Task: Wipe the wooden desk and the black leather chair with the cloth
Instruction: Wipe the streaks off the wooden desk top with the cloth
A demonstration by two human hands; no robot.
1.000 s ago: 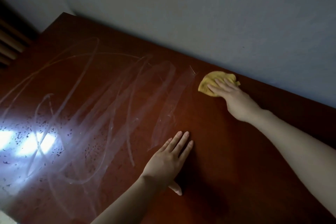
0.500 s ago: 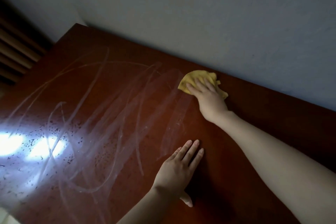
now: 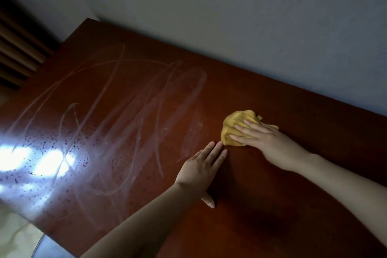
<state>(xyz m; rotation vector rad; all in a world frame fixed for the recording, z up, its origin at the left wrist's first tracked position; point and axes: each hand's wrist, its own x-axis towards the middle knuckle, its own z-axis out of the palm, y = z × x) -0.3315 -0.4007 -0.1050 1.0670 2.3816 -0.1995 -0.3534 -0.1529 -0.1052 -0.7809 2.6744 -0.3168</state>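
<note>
The dark red-brown wooden desk (image 3: 282,205) fills the view, with pale wipe streaks and dust specks across its left half. A crumpled yellow cloth (image 3: 234,124) lies on the desk at centre right. My right hand (image 3: 266,138) presses flat on the cloth with straight fingers. My left hand (image 3: 201,167) rests flat on the bare wood just left of and below the cloth, its fingertips almost touching it. The black leather chair is not in view.
A grey wall (image 3: 251,27) runs along the desk's far edge. Dark wooden slats (image 3: 18,48) stand at the far left. A bright light reflection (image 3: 31,159) glares on the desk's left side. Pale floor (image 3: 18,239) shows past the near left corner.
My right hand has slid the cloth away from the wall and back toward me, close to my left hand. The left hand has stayed flat on the wood.
</note>
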